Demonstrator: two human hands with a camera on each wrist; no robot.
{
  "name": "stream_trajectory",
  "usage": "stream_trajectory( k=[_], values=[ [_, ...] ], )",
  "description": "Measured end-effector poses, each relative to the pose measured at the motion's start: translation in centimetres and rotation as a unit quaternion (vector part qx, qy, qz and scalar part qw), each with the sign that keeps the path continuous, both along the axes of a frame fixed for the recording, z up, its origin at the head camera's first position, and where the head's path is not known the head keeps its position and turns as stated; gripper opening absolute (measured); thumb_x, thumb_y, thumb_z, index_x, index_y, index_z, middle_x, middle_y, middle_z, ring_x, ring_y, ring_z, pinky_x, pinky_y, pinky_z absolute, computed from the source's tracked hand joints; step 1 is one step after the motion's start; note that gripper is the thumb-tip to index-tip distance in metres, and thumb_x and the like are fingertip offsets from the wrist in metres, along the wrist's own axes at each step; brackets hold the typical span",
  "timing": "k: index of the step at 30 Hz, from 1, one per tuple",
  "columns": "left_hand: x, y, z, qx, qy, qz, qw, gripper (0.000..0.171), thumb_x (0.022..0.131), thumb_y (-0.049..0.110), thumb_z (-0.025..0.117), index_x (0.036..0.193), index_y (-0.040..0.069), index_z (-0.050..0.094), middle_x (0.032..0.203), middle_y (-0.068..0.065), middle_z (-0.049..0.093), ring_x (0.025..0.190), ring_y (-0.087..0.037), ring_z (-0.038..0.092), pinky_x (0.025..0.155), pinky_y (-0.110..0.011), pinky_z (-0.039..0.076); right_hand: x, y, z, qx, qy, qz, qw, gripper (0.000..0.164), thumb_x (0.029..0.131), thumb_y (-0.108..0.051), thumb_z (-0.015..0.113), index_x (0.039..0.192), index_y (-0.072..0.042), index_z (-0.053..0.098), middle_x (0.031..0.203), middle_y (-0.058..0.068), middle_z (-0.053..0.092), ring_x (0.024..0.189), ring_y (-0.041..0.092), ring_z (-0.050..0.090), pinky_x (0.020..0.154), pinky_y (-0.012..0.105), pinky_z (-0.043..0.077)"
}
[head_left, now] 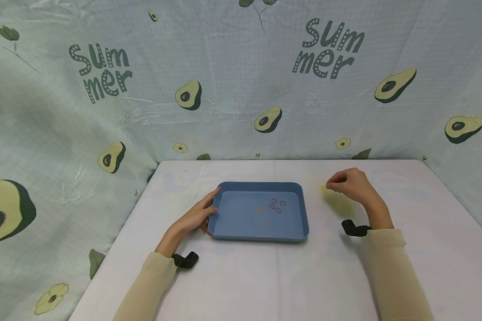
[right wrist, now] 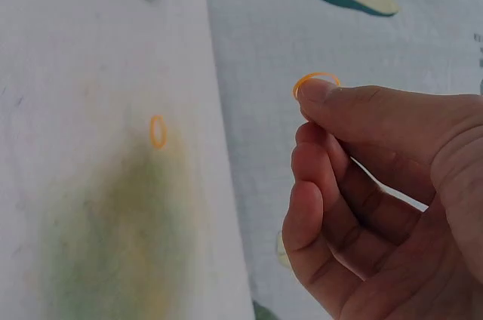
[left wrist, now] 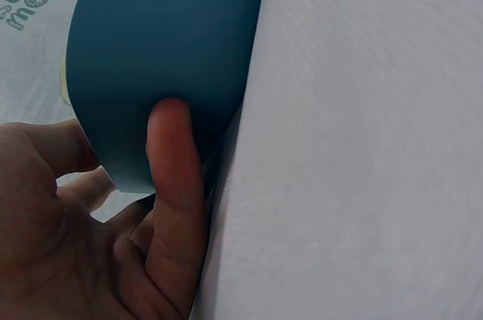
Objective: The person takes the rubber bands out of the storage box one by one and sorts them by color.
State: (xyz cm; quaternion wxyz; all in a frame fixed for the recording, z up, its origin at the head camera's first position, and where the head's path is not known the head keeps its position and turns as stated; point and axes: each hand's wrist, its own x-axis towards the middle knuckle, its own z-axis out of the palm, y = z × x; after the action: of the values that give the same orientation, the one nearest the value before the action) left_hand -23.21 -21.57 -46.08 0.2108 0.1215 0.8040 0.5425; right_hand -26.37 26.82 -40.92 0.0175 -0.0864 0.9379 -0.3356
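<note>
A blue rectangular tray point(head_left: 234, 216) lies on the white table. My left hand point(head_left: 196, 216) grips its left end, and in the left wrist view a finger point(left wrist: 173, 154) presses flat against the outer wall. Several small red rubber bands point(head_left: 278, 210) lie inside, right of the middle, with fainter orange ones beside them. Right of the tray, my right hand point(head_left: 354, 186) is raised over the table. Its thumb and forefinger pinch a small orange rubber band point(right wrist: 317, 75), while the other fingers curl in below. Another orange rubber band point(right wrist: 152, 133) lies on the table nearby.
A yellow-green patch point(head_left: 340, 203) shows on the white tablecloth point(head_left: 241, 276) under my right hand. Behind the table hangs a pale cloth point(head_left: 229, 67) printed with avocados and lettering. Each wrist carries a black camera mount point(head_left: 186, 260).
</note>
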Motion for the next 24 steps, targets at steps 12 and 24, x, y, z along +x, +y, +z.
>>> stream_trajectory(
  k=[12, 24],
  values=[
    [0.2, 0.1, 0.0, 0.004, -0.002, -0.003, 1.0000, 0.072, 0.107, 0.014, 0.042, 0.169, 0.027, 0.008, 0.173, -0.024, -0.002, 0.058, -0.025, 0.067, 0.048, -0.034, 0.057, -0.8, 2.2, -2.9, 0.022, -0.051, -0.045, 0.997, 0.029, 0.095, -0.027, 0.074, 0.104, 0.001, 0.079, 0.091, 0.012, 0.076, 0.078, 0.018, 0.063, 0.066, 0.028, 0.049],
    [0.0, -0.1, -0.2, 0.004, 0.000, -0.007, 1.0000, 0.070, 0.108, 0.015, 0.041, 0.169, 0.026, 0.007, 0.173, -0.025, -0.002, 0.064, -0.025, 0.069, 0.051, -0.036, 0.058, -0.6, 2.1, -4.0, 0.028, -0.055, -0.059, 0.996, 0.035, 0.095, -0.028, 0.073, 0.108, 0.004, 0.078, 0.096, 0.018, 0.077, 0.083, 0.025, 0.066, 0.066, 0.029, 0.051]
  ],
)
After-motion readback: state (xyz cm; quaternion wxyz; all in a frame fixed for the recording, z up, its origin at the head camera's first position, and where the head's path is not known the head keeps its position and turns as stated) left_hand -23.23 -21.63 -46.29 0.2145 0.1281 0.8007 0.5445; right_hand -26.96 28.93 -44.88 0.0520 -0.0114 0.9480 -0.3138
